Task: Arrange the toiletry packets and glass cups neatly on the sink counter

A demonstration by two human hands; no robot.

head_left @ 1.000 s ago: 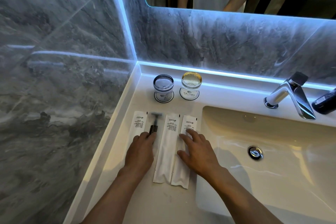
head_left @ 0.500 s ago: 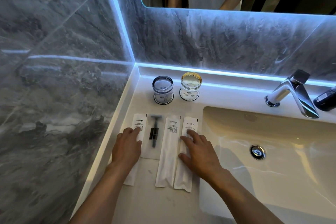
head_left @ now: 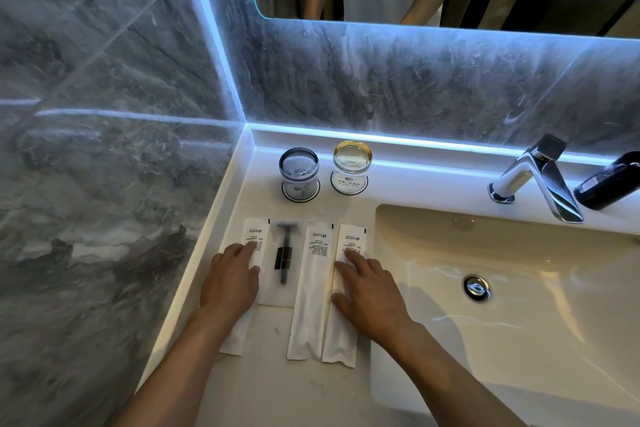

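Squaring up the packets on the desk [head_left: 263, 385]

My left hand [head_left: 230, 282] and right hand [head_left: 372, 295] lie flat, fingers spread, on the outer packets [head_left: 313, 291] below the cups [head_left: 298, 170]; a hard push could skew them or slide one into the sink [head_left: 519, 305].

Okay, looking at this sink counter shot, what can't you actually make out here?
- Leftmost packet, head view: its middle is covered by the left hand.
- Rightmost packet: its middle is covered by the right hand.
- Print on all packets: too small to read.
- Razor: blurred by its translucent wrapper.
- Dark object beside the faucet: cut off by the right edge.
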